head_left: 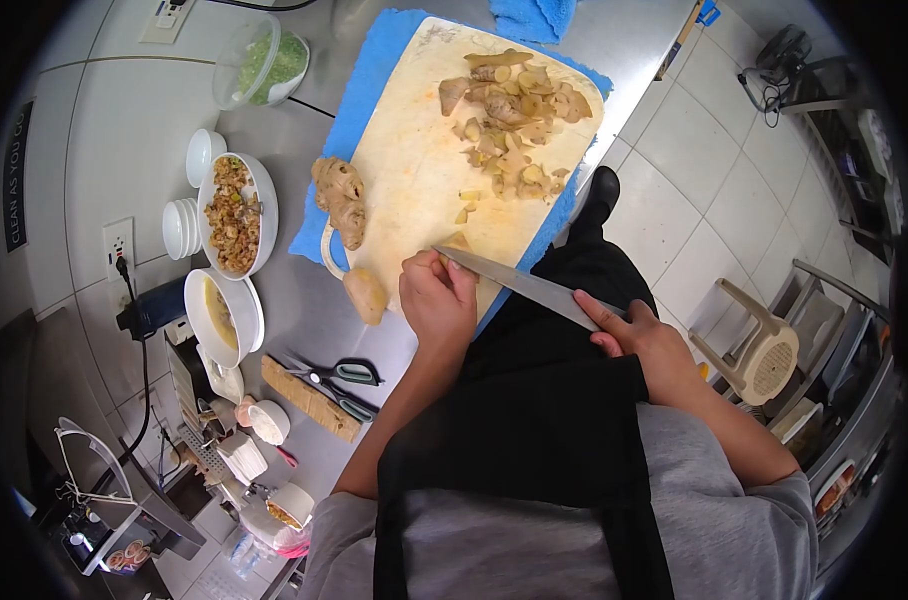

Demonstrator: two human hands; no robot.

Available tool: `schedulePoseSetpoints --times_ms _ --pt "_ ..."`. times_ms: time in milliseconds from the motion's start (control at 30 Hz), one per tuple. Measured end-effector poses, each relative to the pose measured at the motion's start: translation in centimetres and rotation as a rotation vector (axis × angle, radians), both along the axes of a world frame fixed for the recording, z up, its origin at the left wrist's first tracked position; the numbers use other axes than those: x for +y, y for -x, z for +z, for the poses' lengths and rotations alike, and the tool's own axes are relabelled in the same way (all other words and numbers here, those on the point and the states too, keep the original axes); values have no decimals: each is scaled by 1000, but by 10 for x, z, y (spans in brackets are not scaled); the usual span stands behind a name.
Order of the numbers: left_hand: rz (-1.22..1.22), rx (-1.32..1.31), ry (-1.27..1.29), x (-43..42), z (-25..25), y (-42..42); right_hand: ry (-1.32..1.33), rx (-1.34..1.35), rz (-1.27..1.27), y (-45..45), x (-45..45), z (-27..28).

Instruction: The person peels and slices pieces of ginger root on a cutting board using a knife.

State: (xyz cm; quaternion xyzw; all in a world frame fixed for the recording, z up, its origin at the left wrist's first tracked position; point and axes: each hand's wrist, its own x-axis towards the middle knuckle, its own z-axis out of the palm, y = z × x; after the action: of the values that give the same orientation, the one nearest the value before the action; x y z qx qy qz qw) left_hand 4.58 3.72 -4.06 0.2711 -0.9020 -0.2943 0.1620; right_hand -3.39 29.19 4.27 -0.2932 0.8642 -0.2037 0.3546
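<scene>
My right hand (634,335) is closed around the handle end of a large knife (534,288), whose blade points left across the near edge of the cutting board (404,130). At the blade's tip, my left hand (439,290) pinches a small ginger piece (458,243). A peeled ginger piece (365,296) lies just left of that hand, by the board's handle. Beyond it rests a large unpeeled ginger root (341,200). Peelings and cut ginger bits (514,120) are heaped on the board's far right.
A blue cloth (359,100) lies beneath the board. Left on the steel counter stand a bowl of chopped food (236,215), a bowl of liquid (217,315) and a tub of green food (269,65). Scissors (339,378) lie by a brown block (309,398).
</scene>
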Motion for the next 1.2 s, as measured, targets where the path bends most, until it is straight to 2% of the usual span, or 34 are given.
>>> schedulePoseSetpoints --times_ms 200,500,567,733,867,1200 --pt "-13 2 35 2 6 3 6 38 8 0 -11 -6" --pt "-52 24 61 0 4 3 49 -41 31 25 -43 -16" --pt "-54 25 61 0 3 1 238 -164 41 32 -39 -30" --pt "-123 39 126 -3 5 2 111 -120 63 29 -13 9" --pt "-134 64 154 -3 4 3 -28 -117 36 21 -5 18" --pt "-141 71 179 -4 4 3 70 -96 14 25 -29 -3"
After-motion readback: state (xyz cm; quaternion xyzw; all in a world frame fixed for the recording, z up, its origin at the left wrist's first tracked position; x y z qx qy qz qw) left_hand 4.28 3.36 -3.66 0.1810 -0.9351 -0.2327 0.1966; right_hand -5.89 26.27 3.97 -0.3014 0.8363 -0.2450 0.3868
